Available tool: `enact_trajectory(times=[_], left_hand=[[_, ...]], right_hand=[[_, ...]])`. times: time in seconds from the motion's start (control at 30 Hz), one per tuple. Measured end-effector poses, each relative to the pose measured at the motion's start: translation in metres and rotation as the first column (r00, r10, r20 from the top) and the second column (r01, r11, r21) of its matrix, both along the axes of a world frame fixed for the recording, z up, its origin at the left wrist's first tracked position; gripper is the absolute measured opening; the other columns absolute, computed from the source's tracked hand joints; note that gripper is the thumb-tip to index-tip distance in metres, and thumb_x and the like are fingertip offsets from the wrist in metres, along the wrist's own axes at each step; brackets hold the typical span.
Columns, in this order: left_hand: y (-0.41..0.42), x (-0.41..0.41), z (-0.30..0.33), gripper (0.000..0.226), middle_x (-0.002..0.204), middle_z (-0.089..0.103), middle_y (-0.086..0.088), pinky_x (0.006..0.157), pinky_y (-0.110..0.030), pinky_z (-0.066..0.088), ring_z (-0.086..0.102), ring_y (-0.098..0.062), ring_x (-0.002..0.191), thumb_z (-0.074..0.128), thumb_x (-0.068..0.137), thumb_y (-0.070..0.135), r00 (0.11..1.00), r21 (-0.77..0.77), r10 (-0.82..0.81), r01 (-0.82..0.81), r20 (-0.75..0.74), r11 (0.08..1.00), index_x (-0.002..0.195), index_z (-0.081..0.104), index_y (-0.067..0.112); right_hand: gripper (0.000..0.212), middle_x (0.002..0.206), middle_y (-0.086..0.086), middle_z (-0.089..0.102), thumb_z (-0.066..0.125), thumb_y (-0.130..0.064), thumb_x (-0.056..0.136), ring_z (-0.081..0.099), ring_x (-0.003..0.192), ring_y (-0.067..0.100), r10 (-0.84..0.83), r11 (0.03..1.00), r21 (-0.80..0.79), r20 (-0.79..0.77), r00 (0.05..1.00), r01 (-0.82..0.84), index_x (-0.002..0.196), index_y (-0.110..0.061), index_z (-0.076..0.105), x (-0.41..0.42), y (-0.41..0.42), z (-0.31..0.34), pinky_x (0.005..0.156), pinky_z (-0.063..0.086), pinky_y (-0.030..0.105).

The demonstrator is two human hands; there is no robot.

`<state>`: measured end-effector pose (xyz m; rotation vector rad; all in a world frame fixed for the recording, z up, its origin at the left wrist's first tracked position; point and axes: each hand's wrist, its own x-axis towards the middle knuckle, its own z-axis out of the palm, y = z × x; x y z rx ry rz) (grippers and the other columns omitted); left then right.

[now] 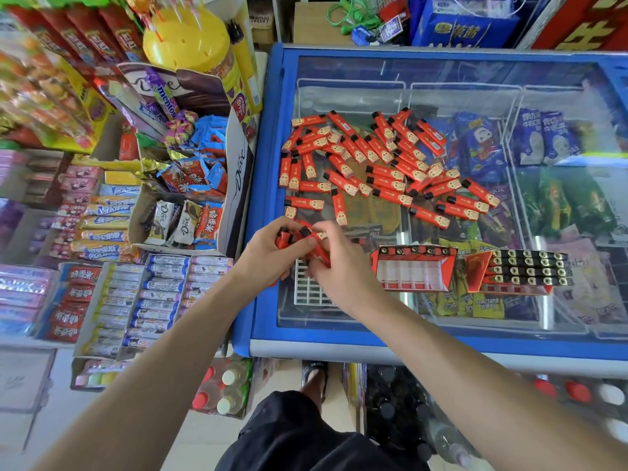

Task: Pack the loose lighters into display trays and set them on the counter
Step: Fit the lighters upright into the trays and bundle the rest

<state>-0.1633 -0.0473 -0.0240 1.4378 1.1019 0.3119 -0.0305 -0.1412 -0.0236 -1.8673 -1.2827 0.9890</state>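
Many loose red lighters (380, 164) lie scattered on the glass lid of a blue chest freezer (261, 185). My left hand (268, 253) grips a small bunch of red lighters (284, 238) over the lid's near-left part. My right hand (336, 263) pinches one more lighter (317, 254) against that bunch. A white gridded tray (306, 290) lies under my hands, mostly hidden. To the right a red display tray (413, 268) holds one row of lighters at its top. Further right another display tray (520, 271) is filled with several rows.
Left of the freezer stand shelves of sweets: Dove chocolate boxes (183, 205), a yellow lollipop tub (187, 39), gum rolls (153, 297). Ice-cream packets show through the glass. Bottled drinks (224, 389) and my sandalled foot (314, 379) are on the floor below.
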Motion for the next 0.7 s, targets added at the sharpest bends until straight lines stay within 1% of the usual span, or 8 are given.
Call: enact_trajectory(times=[0.07, 0.13, 0.2, 0.3, 0.4, 0.47, 0.57, 0.7], left_hand=[[0.001, -0.003, -0.004, 0.009, 0.062, 0.053, -0.003, 0.053, -0.035, 0.043, 0.045, -0.023, 0.054, 0.068, 0.098, 0.030, 1.000, -0.007, 0.003, -0.004, -0.019, 1.000, 0.096, 0.064, 0.022], [0.002, -0.008, -0.011, 0.010, 0.068, 0.055, -0.014, 0.054, -0.036, 0.041, 0.044, -0.023, 0.054, 0.067, 0.098, 0.033, 0.999, -0.005, 0.001, -0.001, -0.033, 1.000, 0.093, 0.064, 0.025], [0.002, -0.012, -0.018, 0.014, 0.075, 0.061, -0.015, 0.053, -0.035, 0.041, 0.047, -0.014, 0.051, 0.067, 0.096, 0.039, 0.995, 0.033, -0.008, 0.011, -0.100, 0.999, 0.089, 0.064, 0.027], [0.000, -0.019, -0.030, 0.018, 0.062, 0.058, 0.008, 0.050, -0.027, 0.042, 0.046, -0.003, 0.045, 0.068, 0.096, 0.040, 0.978, 0.074, 0.001, 0.015, -0.208, 0.997, 0.088, 0.062, 0.025], [-0.004, -0.023, -0.041, 0.014, 0.072, 0.063, 0.003, 0.050, -0.024, 0.042, 0.052, -0.006, 0.051, 0.068, 0.096, 0.035, 0.952, 0.098, -0.036, 0.068, -0.304, 0.993, 0.091, 0.062, 0.024], [-0.006, -0.024, -0.048, 0.012, 0.084, 0.066, -0.001, 0.052, -0.022, 0.045, 0.057, -0.011, 0.061, 0.068, 0.095, 0.032, 0.933, 0.110, -0.060, 0.106, -0.354, 0.988, 0.094, 0.062, 0.022], [-0.010, -0.023, -0.059, 0.012, 0.087, 0.068, -0.001, 0.061, -0.029, 0.053, 0.065, -0.017, 0.071, 0.068, 0.094, 0.031, 0.910, 0.115, -0.087, 0.145, -0.405, 0.983, 0.096, 0.062, 0.020], [-0.016, -0.019, -0.073, 0.012, 0.083, 0.068, -0.004, 0.067, -0.040, 0.057, 0.068, -0.024, 0.073, 0.063, 0.096, 0.031, 0.868, 0.111, -0.118, 0.194, -0.482, 0.975, 0.094, 0.061, 0.019]], right_hand=[[0.041, 0.091, 0.003, 0.068, 0.057, -0.010, 0.102, 0.067, 0.069, 0.016, 0.019, 1.000, -0.006, 0.004, 1.000, -0.019, 0.138, -0.019, 0.041, 0.001, -0.001, -0.003, 0.059, 0.055, 0.039], [0.032, 0.083, -0.002, 0.062, 0.053, -0.008, 0.103, 0.060, 0.063, 0.010, 0.041, 0.999, -0.006, 0.019, 0.999, -0.041, 0.133, -0.015, 0.046, 0.001, -0.002, -0.004, 0.053, 0.046, 0.026], [0.024, 0.078, -0.003, 0.055, 0.051, -0.009, 0.103, 0.051, 0.056, 0.011, 0.013, 0.999, -0.032, -0.065, 0.998, -0.015, 0.125, -0.018, 0.052, 0.001, -0.004, -0.007, 0.052, 0.040, 0.025], [0.013, 0.075, -0.002, 0.050, 0.047, -0.028, 0.105, 0.045, 0.061, 0.013, -0.071, 0.988, -0.149, -0.261, 0.963, 0.033, 0.112, -0.028, 0.057, 0.001, -0.009, -0.012, 0.059, 0.036, 0.037], [0.024, 0.079, -0.013, 0.044, 0.040, -0.049, 0.103, 0.043, 0.077, 0.012, -0.161, 0.971, -0.224, -0.348, 0.923, 0.085, 0.087, -0.035, 0.051, 0.001, -0.015, -0.019, 0.076, 0.036, 0.035], [0.023, 0.076, -0.016, 0.046, 0.042, -0.046, 0.104, 0.044, 0.074, 0.009, -0.209, 0.966, -0.224, -0.389, 0.897, 0.128, 0.084, -0.039, 0.054, 0.002, -0.016, -0.022, 0.075, 0.037, 0.031], [0.013, 0.079, -0.006, 0.055, 0.052, -0.029, 0.104, 0.052, 0.072, 0.010, -0.208, 0.969, -0.205, -0.378, 0.902, 0.138, 0.107, -0.033, 0.065, 0.002, -0.013, -0.024, 0.071, 0.042, 0.032], [0.011, 0.093, -0.003, 0.068, 0.062, -0.014, 0.097, 0.066, 0.079, 0.004, -0.239, 0.971, -0.085, -0.302, 0.923, 0.223, 0.102, -0.024, 0.062, 0.002, -0.009, -0.022, 0.072, 0.054, 0.024]])
